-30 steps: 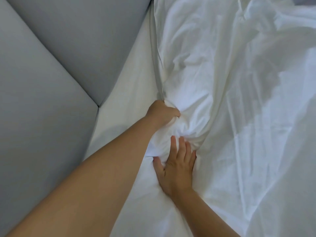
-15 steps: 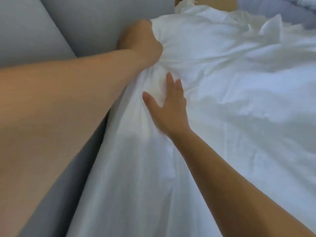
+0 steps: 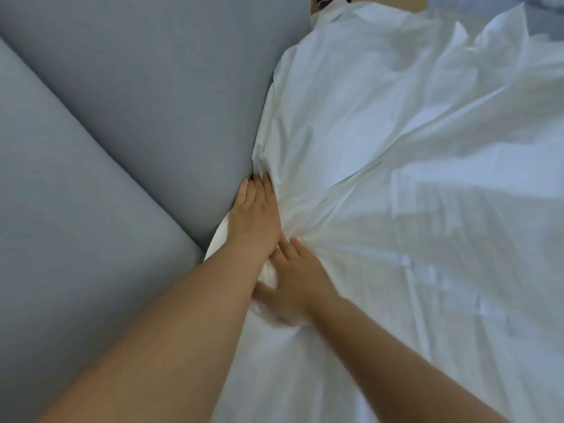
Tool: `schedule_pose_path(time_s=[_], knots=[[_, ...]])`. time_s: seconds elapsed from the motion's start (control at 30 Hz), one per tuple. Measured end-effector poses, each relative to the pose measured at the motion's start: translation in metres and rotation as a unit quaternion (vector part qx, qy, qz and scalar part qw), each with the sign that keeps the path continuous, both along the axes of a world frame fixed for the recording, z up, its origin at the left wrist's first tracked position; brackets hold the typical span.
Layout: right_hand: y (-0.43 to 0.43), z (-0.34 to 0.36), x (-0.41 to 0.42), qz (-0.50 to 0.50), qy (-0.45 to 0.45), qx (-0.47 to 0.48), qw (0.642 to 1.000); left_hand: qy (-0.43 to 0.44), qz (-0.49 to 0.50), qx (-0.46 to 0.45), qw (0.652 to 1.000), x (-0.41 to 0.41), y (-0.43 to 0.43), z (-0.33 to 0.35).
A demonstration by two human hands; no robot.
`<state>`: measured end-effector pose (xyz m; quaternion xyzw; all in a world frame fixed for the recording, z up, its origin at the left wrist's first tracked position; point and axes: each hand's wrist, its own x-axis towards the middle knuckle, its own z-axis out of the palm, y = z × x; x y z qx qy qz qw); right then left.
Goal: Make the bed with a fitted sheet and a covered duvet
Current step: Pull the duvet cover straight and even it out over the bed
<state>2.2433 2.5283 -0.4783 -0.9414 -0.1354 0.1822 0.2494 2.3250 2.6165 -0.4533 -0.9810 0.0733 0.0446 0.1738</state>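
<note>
Left hand [image 3: 255, 219] has released its fistful: fingers straight, pressing the sheet [image 3: 396, 178] down at the padded edge of the bed frame [image 3: 137, 117]. Right hand [image 3: 294, 282] flat, empty. Tucking step, judged; next: push deeper.

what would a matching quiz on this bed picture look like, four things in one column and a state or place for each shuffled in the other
Things
1. left hand
2. right hand
3. white crumpled fabric sheet
4. smooth grey padded panel

States
A. plain and uncreased, fills the left of the view
B. motion-blurred, lying on white fabric, the nearer of the two to the camera
C. fingers straight, tips at the line where grey meets white
D. gathered into creases that fan out to the right

Pairs: 1-C, 2-B, 3-D, 4-A
</note>
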Motion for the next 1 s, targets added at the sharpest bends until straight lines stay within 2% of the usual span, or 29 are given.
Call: schedule_pose_path(time_s=[0.1,0.2,0.27,0.4,0.47,0.57,0.67,0.77,0.8,0.87,0.93,1.0], knots=[[-0.036,0.001,0.005,0.043,-0.019,-0.046,0.998,0.022,0.017,-0.105,0.994,-0.022,-0.001,0.018],[-0.037,-0.011,-0.002,0.015,-0.077,-0.070,0.994,-0.015,0.067,-0.221,0.973,-0.083,0.008,0.021],[-0.027,-0.016,-0.005,-0.028,-0.118,-0.059,0.991,-0.055,0.066,-0.234,0.969,-0.140,0.016,0.016],[-0.024,-0.011,-0.021,-0.097,-0.189,-0.058,0.975,-0.006,0.103,-0.232,0.967,-0.194,0.029,-0.007],[-0.028,-0.002,-0.043,-0.125,-0.183,-0.013,0.975,-0.019,0.118,-0.272,0.955,-0.191,0.028,-0.009],[-0.040,0.015,-0.094,-0.068,-0.111,0.024,0.991,-0.042,0.124,-0.322,0.938,-0.189,0.020,0.000],[-0.061,0.032,-0.152,-0.007,-0.030,-0.008,0.999,-0.123,0.044,-0.383,0.914,-0.194,0.020,0.019],[-0.080,0.042,-0.199,-0.050,-0.060,-0.063,0.995,-0.194,-0.070,-0.457,0.866,-0.208,0.011,0.040],[-0.084,0.044,-0.209,-0.072,-0.086,-0.083,0.990,-0.184,-0.101,-0.470,0.857,-0.217,0.005,0.042],[-0.087,0.042,-0.220,-0.097,-0.123,-0.108,0.982,-0.090,-0.126,-0.440,0.884,-0.236,-0.009,0.033],[-0.085,0.035,-0.225,-0.111,-0.177,-0.093,0.974,0.023,-0.077,-0.390,0.917,-0.255,-0.018,0.017],[-0.081,0.034,-0.223,-0.123,-0.185,-0.072,0.972,0.049,-0.028,-0.411,0.910,-0.265,-0.023,0.009]])
